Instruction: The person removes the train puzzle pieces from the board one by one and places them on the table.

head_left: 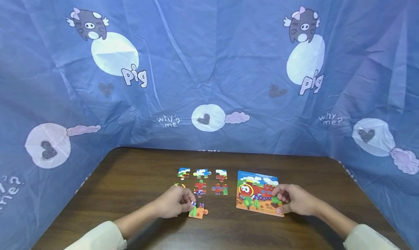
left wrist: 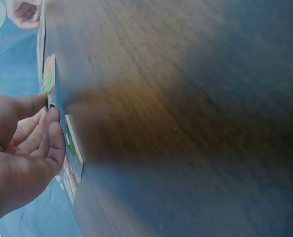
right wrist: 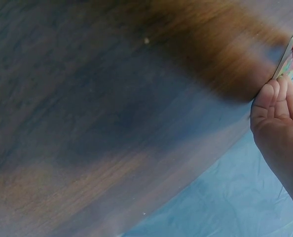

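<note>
My left hand (head_left: 175, 202) pinches an orange jigsaw piece (head_left: 199, 212) with a green tree on it, by its left side, low over the table. In the left wrist view the thumb and a finger meet at the edge of this piece (left wrist: 50, 74). Another piece (left wrist: 73, 143) lies by the curled fingers, mostly hidden by the hand in the head view. At the right, my right hand (head_left: 296, 199) grips the right edge of a square train picture board (head_left: 256, 184), thumb on its front. The right wrist view shows that board's thin edge (right wrist: 284, 57) between thumb and fingers.
Several spaced jigsaw pieces lie in rows behind the left hand, among them a sky piece (head_left: 202, 173) and a red train piece (head_left: 200, 188). The dark wooden table (head_left: 137, 177) meets a blue printed cloth (head_left: 209, 79) at the back and sides.
</note>
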Demonstrator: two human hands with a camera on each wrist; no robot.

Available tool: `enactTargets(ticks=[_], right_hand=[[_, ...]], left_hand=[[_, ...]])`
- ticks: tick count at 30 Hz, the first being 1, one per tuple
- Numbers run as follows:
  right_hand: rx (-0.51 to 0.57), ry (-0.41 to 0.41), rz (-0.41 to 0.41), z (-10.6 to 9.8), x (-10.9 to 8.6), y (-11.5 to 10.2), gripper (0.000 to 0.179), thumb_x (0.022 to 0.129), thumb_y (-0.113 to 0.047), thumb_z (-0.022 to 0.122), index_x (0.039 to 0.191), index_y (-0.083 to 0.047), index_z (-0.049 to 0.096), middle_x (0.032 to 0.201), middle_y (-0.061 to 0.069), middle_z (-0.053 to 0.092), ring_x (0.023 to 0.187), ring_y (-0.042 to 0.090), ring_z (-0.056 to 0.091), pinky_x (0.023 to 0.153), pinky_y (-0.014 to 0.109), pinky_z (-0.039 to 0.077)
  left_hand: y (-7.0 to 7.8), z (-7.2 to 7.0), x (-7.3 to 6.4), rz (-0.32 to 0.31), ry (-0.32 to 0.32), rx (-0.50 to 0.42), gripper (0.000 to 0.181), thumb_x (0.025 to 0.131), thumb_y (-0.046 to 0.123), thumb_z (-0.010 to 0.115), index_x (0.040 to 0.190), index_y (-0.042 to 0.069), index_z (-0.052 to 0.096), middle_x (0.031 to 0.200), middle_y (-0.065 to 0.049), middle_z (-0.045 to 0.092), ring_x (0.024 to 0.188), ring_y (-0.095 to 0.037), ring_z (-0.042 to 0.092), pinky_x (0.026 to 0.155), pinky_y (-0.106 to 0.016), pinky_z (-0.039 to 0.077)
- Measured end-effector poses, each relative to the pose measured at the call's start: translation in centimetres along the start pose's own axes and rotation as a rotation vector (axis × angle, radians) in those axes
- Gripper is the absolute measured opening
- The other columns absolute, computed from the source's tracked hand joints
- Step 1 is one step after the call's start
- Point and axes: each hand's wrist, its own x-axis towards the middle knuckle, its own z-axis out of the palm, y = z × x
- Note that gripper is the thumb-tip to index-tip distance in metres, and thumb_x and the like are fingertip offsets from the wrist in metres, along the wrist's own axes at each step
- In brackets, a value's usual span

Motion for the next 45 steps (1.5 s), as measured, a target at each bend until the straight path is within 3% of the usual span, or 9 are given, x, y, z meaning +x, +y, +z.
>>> enactTargets(ticks=[6, 16, 37, 45], right_hand=[[-0.009, -0.001, -0.008, 0.0, 0.0, 0.0, 0.044, 0.076, -0.016, 0.09, 0.109, -0.003, 0.064, 0.09, 0.006, 0.055, 0.079, 0.015, 0.051, 0.067, 0.023, 0.046], [-0.015, -0.003, -0.011, 0.0, 0.0, 0.0, 0.044, 0.076, -0.016, 0.09, 0.109, -0.003, 0.064, 0.089, 0.006, 0.055, 0.079, 0.015, 0.051, 0.066, 0.023, 0.045], [0.008, -0.014, -0.002, -0.1, 0.1, 0.0, 0.043, 0.077, -0.014, 0.089, 0.11, -0.003, 0.063, 0.09, 0.007, 0.054, 0.08, 0.016, 0.05, 0.066, 0.024, 0.044], [0.03, -0.017, -0.004, 0.0, 0.1, 0.0, 0.043, 0.078, -0.012, 0.088, 0.111, -0.002, 0.063, 0.09, 0.007, 0.053, 0.079, 0.016, 0.049, 0.065, 0.023, 0.044]], left_hand=[[0.0, 0.1, 0.4, 0.022, 0.0, 0.105, 0.005, 0.092, 0.006, 0.075, 0.095, 0.005, 0.07, 0.08, 0.004, 0.066, 0.074, -0.005, 0.059, 0.07, -0.025, 0.05], [-0.3, -0.1, 1.1, 0.067, 0.041, 0.171, 0.005, 0.09, 0.003, 0.076, 0.093, 0.003, 0.072, 0.077, 0.003, 0.069, 0.071, -0.003, 0.061, 0.068, -0.024, 0.053], [-0.3, -0.1, 1.4, 0.081, 0.004, 0.16, 0.005, 0.09, 0.004, 0.076, 0.088, 0.006, 0.071, 0.074, 0.004, 0.068, 0.066, -0.001, 0.059, 0.065, -0.022, 0.052], [0.3, -0.3, 2.8, 0.079, 0.041, 0.111, 0.003, 0.093, 0.008, 0.075, 0.092, 0.007, 0.072, 0.08, 0.006, 0.07, 0.069, -0.004, 0.062, 0.067, -0.024, 0.053]])
